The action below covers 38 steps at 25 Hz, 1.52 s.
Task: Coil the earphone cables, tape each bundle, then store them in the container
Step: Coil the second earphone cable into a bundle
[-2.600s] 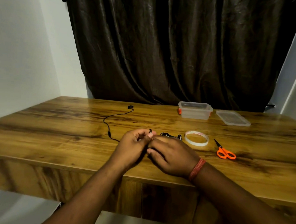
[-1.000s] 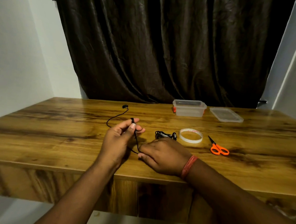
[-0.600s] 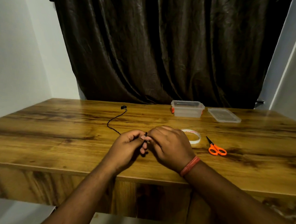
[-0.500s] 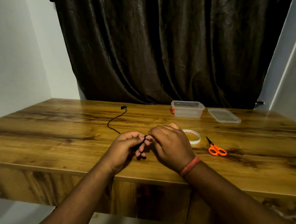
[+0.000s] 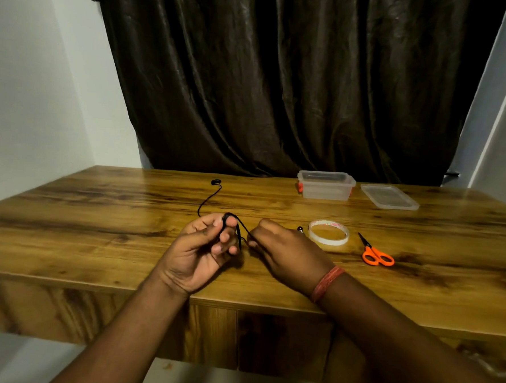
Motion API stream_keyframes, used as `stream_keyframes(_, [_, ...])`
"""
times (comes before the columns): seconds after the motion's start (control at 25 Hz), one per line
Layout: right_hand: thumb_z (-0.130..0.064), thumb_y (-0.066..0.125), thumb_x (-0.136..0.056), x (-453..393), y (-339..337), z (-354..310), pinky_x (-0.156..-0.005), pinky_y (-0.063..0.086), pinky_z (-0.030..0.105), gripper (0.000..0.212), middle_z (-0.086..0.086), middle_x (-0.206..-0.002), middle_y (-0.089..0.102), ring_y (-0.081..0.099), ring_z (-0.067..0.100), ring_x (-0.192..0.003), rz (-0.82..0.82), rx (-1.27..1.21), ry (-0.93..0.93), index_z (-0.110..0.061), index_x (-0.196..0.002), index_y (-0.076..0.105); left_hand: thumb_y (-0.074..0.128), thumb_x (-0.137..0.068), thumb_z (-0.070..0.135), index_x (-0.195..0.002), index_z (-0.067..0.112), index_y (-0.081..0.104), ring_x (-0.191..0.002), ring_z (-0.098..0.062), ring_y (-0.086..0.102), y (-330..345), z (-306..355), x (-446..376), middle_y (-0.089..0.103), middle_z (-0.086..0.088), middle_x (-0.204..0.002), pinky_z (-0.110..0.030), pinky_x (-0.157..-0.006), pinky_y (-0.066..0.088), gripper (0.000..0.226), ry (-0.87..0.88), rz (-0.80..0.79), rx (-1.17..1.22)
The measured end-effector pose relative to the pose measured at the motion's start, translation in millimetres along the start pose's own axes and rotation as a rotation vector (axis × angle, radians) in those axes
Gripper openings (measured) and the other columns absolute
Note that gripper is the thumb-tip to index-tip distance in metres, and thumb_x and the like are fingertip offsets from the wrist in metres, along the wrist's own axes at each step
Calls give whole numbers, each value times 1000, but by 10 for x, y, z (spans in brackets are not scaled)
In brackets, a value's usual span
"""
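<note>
A black earphone cable [image 5: 209, 197] trails across the wooden table [image 5: 95, 226] from an earbud at the back to my hands. My left hand [image 5: 204, 247] holds loops of the cable wound over its fingers. My right hand [image 5: 283, 252] pinches the cable just right of those loops, the strand taut between both hands. A second earphone bundle [image 5: 300, 229] is mostly hidden behind my right hand. A clear tape roll [image 5: 328, 232] lies flat to the right. The clear container [image 5: 325, 185] stands uncovered at the back.
The container's lid [image 5: 389, 196] lies right of the container. Orange-handled scissors [image 5: 375, 252] lie right of the tape roll. A dark curtain hangs behind the table, with white walls on both sides.
My hands, close together half a second ago, have drawn apart, pulling a strand of cable taut between them. The free cable on the table has shortened since the earliest frame.
</note>
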State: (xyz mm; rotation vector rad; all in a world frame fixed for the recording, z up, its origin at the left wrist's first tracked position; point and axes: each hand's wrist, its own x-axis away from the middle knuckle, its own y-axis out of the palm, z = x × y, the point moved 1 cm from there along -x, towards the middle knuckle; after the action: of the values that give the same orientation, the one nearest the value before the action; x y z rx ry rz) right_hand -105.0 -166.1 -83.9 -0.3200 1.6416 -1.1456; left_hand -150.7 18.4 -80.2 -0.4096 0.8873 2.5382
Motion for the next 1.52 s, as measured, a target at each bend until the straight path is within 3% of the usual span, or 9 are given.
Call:
stream_keyframes(0.16, [-32, 50, -101, -3, 97, -75, -53, 50, 37, 15, 1, -101, 60, 63, 26, -71, -147, 120, -141, -20, -109, 51, 83, -72, 18, -96, 3, 72, -61, -11, 63, -2, 12, -17, 65, -4, -72, -33, -73, 58, 29, 34, -9, 46])
stream_keyframes(0.32, [-37, 45, -102, -20, 49, -155, -52, 51, 35, 21, 2, -95, 63, 62, 23, -67, -189, 124, -272, -18, -107, 53, 71, -82, 13, -104, 2, 72, -83, -20, 71, 13, -13, -56, 73, -13, -93, -37, -86, 56, 25, 116, 120, 8])
stream_keyframes(0.44, [-39, 40, -103, -21, 13, -193, -52, 49, 34, 26, 1, -90, 61, 59, 21, -65, -164, 117, -290, -18, -102, 55, 54, -88, 9, -107, 5, 69, -93, -21, 72, 44, -38, -92, 74, -14, -101, -30, -82, 58, 25, 170, 332, -200])
stream_keyframes(0.6, [-35, 42, -101, 14, -80, -156, -52, 42, 30, 24, -3, -89, 63, 58, 17, -65, 0, 125, -203, -19, -99, 60, 52, -94, 5, -109, 5, 68, -89, -22, 68, 57, -144, -122, 73, -14, -97, -27, -73, 55, 21, 151, 405, -394])
stream_keyframes(0.72, [-34, 43, -102, 30, -142, -117, -54, 45, 31, 24, -3, -99, 66, 62, 18, -71, 95, 108, -106, -19, -108, 61, 52, -96, 5, -107, 1, 69, -94, -27, 63, 64, -232, -135, 71, -15, -97, -36, -81, 49, 20, 69, 317, -559])
stream_keyframes(0.84, [-33, 47, -102, 32, -180, -91, -52, 43, 32, 17, -6, -92, 62, 57, 16, -66, 170, 72, -30, -22, -100, 60, 51, -96, 2, -96, -12, 60, -73, -27, 54, 90, -276, -124, 60, -14, -75, -38, -72, 43, 17, 25, 206, -556])
stream_keyframes(1.2, [-29, 48, -99, 24, -207, -27, -56, 43, 37, 16, -5, -81, 59, 53, 17, -67, 236, 26, 124, -21, -89, 59, 51, -88, 18, -91, -1, 63, -53, -17, 50, 89, -228, -106, 52, -5, -60, -39, -68, 48, 23, -156, 83, -474])
stream_keyframes(1.4, [-24, 47, -103, 10, -151, -9, -64, 44, 34, 14, -9, -86, 54, 51, 12, -75, 140, -192, 134, -21, -92, 55, 52, -87, 14, -86, 2, 68, -51, -13, 42, 94, -148, -59, 46, -6, -60, -32, -62, 51, 20, -217, -13, -308])
stream_keyframes(1.52, [-21, 46, -102, 16, -104, -7, -69, 46, 35, 10, -6, -93, 58, 55, 15, -83, 34, -255, 128, -20, -100, 55, 67, -84, 15, -94, -2, 68, -51, -9, 46, 57, -105, -28, 51, -6, -65, -31, -64, 52, 19, -193, -104, -176])
